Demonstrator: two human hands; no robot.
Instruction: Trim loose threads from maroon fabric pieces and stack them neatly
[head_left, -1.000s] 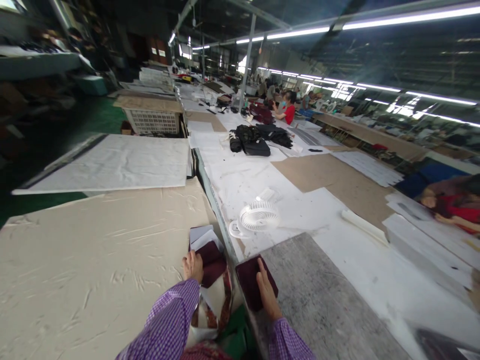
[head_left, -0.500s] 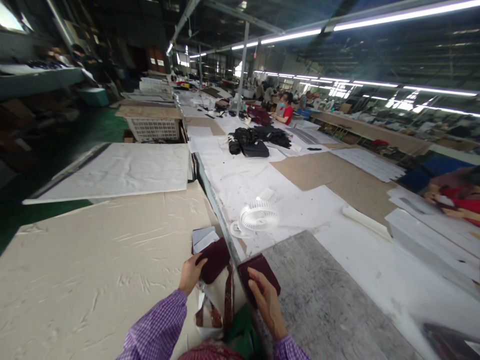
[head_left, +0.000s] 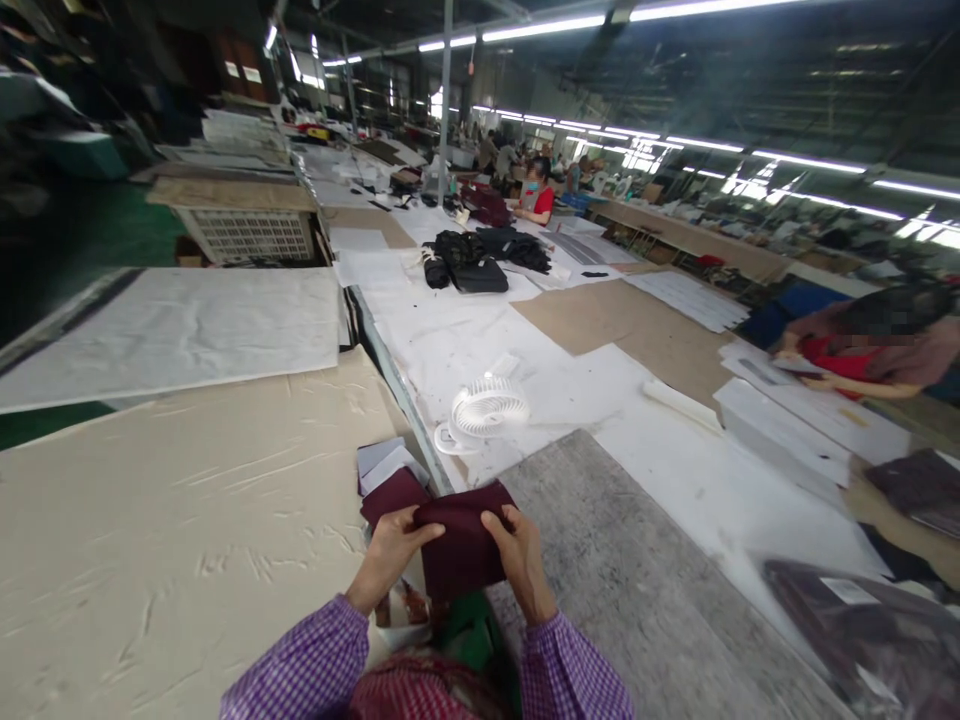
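A dark maroon piece of cloth (head_left: 459, 548) is stretched between my two hands over the table's edge. My left hand (head_left: 390, 552) pinches its upper left corner, thumb on top. At its right side, my right hand (head_left: 519, 556) grips the edge between thumb and fingers. Another maroon cloth piece (head_left: 391, 496) lies just beyond my left hand, with grey and white pieces (head_left: 382, 462) at its far end. Below the held cloth, a bag with brown-patterned straps (head_left: 405, 612) shows partly; the cloth and my left arm cover the rest.
A white fan (head_left: 489, 408) stands on the table ahead. The grey mottled board (head_left: 600, 540) lies to the right, cream fabric (head_left: 180, 520) to the left. Plastic-wrapped dark goods (head_left: 832, 620) sit at lower right. A co-worker (head_left: 870, 350) sits across the table.
My hands have come together on one maroon piece, now lifted and spread between them; before, each was at a separate maroon piece. The view has turned to the right.
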